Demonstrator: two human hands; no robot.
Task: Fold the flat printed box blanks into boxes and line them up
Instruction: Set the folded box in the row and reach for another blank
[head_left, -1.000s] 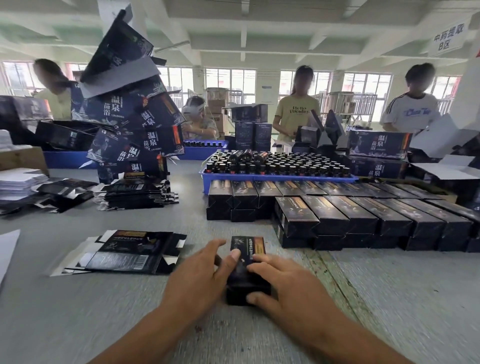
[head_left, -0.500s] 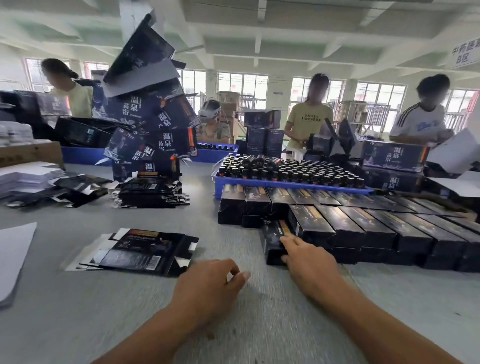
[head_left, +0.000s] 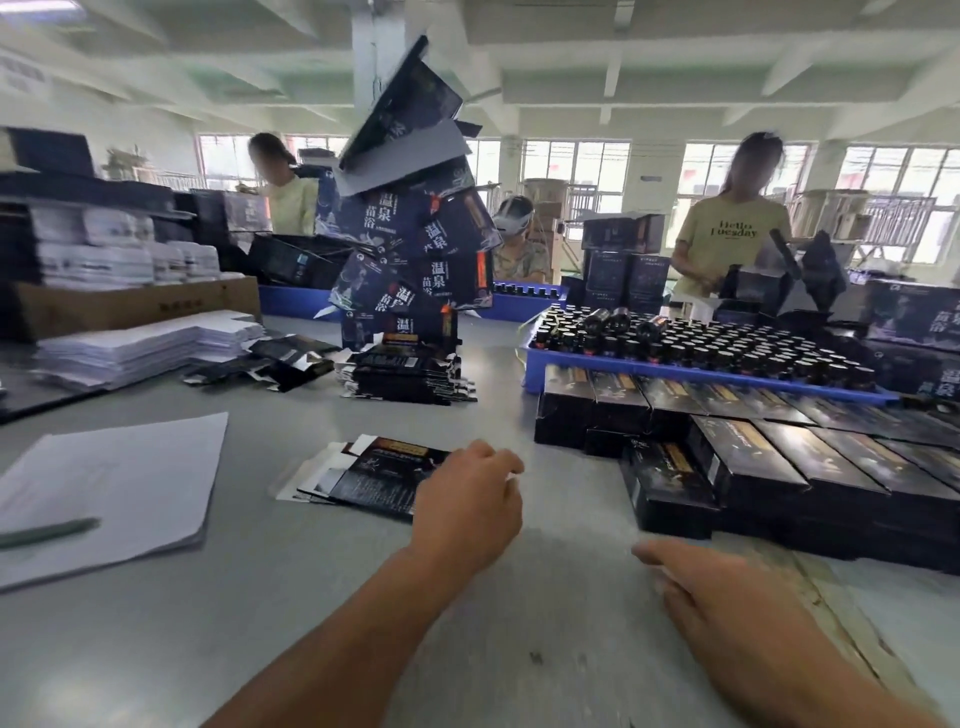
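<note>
A small pile of flat black printed box blanks (head_left: 371, 473) lies on the grey table (head_left: 311, 597) at the centre. My left hand (head_left: 467, 512) hovers over the pile's right end with its fingers loosely curled; nothing shows in its grip. My right hand (head_left: 727, 608) is low at the right, relaxed and holding nothing, a little in front of the folded boxes. The folded black box (head_left: 667, 486) at the left end of the front row (head_left: 831, 478) stands free of both hands. A second row of folded boxes (head_left: 623, 395) sits behind it.
A blue tray of dark bottles (head_left: 675, 371) stands behind the rows. Further back are another stack of black blanks (head_left: 405, 376), a leaning tower of large printed cartons (head_left: 415, 234) and white blank stacks (head_left: 135, 353). White sheets (head_left: 114, 483) with a pen (head_left: 47, 532) lie left. People work across the table.
The folded box went from both hands to the left end of the front row. My right hand pulled back from it, and my left hand moved forward to the flat blanks.
</note>
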